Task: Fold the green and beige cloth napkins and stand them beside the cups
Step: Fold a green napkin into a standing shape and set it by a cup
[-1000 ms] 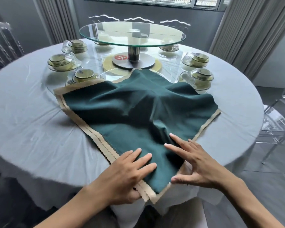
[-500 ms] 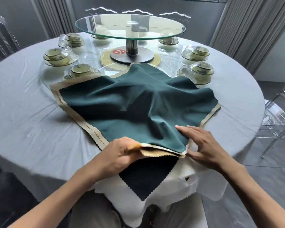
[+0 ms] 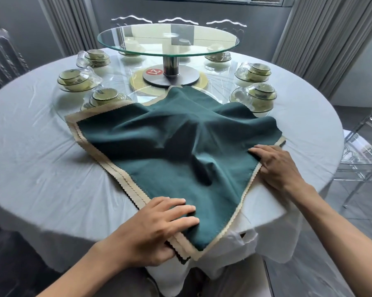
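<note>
Green napkin (image 3: 159,151): lying spread like a diamond on the table (image 3: 30,146), rumpled in the middle, its near corner hanging over the table edge toward the person.
Beige napkin (image 3: 125,176): lying under the green one, showing as scalloped borders along the left and right edges; more layers are peeking out at the near corner.
Left hand (image 3: 155,230): resting palm down on the near corner of the stack, its fingers (image 3: 180,211) lying nearly straight on the green cloth while the thumb is tucking under the stacked edges.
Right hand (image 3: 275,166): sitting at the right edge, fingers (image 3: 258,151) curling over the green cloth and appearing to be pinching its border.
Cups (image 3: 255,95): sitting upturned in clear wrapping on a glass ring around the table centre, beyond the napkins; the one at left is touching the beige edge.
Glass turntable (image 3: 167,39): standing on a metal post behind the far corner.
</note>
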`<state>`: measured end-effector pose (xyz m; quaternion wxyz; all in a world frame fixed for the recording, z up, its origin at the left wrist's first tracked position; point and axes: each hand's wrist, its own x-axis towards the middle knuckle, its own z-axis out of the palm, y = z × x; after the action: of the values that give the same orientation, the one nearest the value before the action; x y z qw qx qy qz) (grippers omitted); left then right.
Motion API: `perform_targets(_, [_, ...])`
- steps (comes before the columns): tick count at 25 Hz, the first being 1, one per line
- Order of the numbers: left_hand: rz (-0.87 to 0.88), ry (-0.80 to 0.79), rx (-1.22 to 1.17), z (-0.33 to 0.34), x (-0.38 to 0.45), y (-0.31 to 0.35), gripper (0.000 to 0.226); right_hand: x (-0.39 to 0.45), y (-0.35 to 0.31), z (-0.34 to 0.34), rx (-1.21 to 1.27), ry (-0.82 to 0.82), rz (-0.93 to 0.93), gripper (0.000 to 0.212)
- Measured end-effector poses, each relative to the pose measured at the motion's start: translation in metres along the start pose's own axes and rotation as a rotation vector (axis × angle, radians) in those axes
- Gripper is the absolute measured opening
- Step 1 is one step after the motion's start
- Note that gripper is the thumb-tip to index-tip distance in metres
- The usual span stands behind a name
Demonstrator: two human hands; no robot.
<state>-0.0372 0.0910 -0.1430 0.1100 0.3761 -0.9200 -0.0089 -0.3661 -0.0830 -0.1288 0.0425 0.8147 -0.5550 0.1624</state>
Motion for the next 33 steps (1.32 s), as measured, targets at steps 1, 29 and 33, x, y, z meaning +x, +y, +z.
perform_targets(1, [-0.001,0.071,-0.023,0.001,0.0,0.003,0.052,-0.003,-0.001,0.0,0.012,0.007,-0.006,0.046])
perform_targets(29, [-0.384,-0.184,-0.962,-0.036,0.011,-0.025,0.028,-0.047,-0.009,-0.029,0.177,0.068,-0.239,0.043])
perform_targets(33, [-0.373,-0.151,-0.986,-0.032,0.006,-0.027,0.038,-0.078,-0.093,-0.05,0.709,-0.178,-0.298,0.026])
